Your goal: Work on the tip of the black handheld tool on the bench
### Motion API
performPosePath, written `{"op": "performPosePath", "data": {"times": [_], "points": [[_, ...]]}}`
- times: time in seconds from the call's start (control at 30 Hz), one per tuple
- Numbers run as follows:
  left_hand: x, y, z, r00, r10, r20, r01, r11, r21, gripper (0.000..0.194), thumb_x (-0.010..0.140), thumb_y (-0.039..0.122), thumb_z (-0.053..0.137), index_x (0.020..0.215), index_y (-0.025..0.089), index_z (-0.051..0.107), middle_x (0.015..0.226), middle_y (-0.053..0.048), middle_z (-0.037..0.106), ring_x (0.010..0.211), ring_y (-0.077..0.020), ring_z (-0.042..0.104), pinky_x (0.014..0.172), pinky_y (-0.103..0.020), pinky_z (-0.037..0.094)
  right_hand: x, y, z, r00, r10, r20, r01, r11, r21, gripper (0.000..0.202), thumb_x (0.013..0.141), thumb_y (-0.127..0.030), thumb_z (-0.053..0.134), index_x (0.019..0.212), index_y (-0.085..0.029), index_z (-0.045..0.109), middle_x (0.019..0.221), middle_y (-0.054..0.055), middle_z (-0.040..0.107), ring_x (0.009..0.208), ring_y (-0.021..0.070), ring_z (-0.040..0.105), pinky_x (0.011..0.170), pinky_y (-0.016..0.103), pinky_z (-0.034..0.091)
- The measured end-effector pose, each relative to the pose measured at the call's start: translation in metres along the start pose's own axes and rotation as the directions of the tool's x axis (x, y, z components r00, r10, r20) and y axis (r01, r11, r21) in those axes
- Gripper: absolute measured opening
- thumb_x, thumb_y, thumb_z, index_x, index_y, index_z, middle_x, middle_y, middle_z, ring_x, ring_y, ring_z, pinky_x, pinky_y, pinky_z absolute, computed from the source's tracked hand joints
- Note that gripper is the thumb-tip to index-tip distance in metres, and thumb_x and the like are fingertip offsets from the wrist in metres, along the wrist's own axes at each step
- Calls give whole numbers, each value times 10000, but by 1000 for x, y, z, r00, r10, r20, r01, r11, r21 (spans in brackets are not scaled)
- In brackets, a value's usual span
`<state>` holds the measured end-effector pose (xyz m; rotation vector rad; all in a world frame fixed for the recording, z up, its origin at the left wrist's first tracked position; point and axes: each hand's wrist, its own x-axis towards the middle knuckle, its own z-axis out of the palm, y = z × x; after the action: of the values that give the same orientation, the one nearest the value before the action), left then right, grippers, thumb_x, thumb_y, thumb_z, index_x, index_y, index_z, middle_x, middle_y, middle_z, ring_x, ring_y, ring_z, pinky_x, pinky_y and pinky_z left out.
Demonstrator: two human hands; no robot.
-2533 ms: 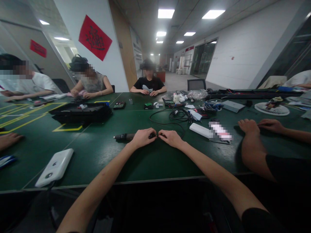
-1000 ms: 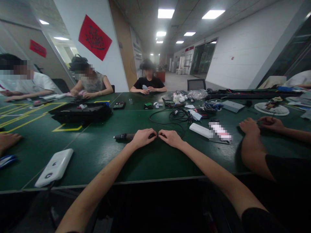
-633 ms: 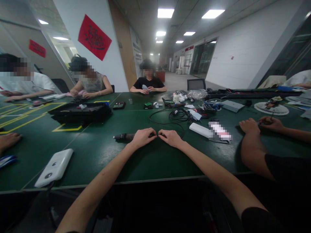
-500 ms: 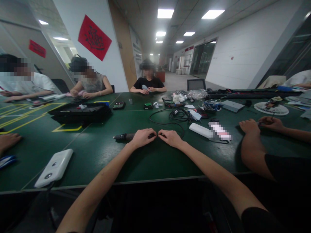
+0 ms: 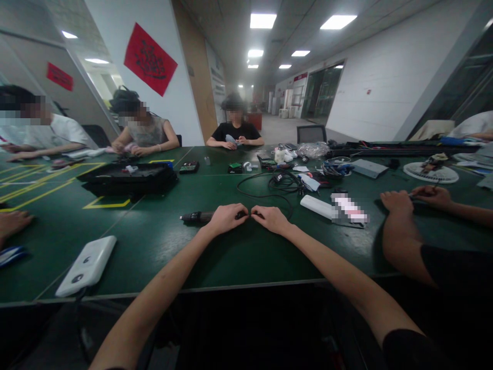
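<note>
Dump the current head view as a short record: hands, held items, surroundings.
left_hand: left hand closed over a dark cylindrical tool, metal tip pointing left
right_hand: right hand beside it, fingertips together at something small and dark, too small to identify
surface: green table
left_side: white device near the front edge; black tray farther back
beyond_hands: black cable, partly coiled
right_side: white bar-shaped item; neighbour's hands farther right

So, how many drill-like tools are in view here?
1: a dark drill-like tool, on the green table, partly covered by the left hand, its tip pointing left. More could be hidden in the clutter.
</note>
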<state>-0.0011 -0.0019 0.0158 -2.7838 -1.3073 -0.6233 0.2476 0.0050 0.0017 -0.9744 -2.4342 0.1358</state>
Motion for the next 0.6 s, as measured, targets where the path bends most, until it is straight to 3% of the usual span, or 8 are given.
{"op": "performPosePath", "data": {"times": [0.13, 0.33, 0.6], "points": [[-1, 1, -1, 1000, 25, -1, -25, 1000, 4, 229, 987, 435, 552, 1151, 323, 667, 1142, 27, 722, 997, -180, 686, 822, -284, 479, 0, 0, 0, 1000, -6, -1, 6, 1000, 9, 174, 1044, -353, 569, 1167, -258, 647, 989, 25, 732, 849, 173, 669, 739, 246, 404], [1, -1, 4, 998, -53, -17, 53, 999, 10, 293, 975, 536, 577, 1129, 304, 667, 1101, 12, 727, 933, -190, 689, 776, -291, 478, 0, 1, 0, 1000, -9, 4, 9, 1000, 11, 181, 1045, -359, 570, 1165, -250, 649, 991, 30, 731, 842, 170, 664, 735, 243, 403], [1, -4, 2, 1000, 11, 2, -11, 1000, -27, 290, 1013, 523, 520, 1157, 329, 681, 1139, 21, 723, 961, -182, 686, 786, -283, 470, 0, 1, 0, 1000, -9, 5, 9, 1000, 11, 176, 1042, -351, 574, 1173, -259, 647, 992, 24, 730, 855, 171, 667, 747, 246, 406]]}}
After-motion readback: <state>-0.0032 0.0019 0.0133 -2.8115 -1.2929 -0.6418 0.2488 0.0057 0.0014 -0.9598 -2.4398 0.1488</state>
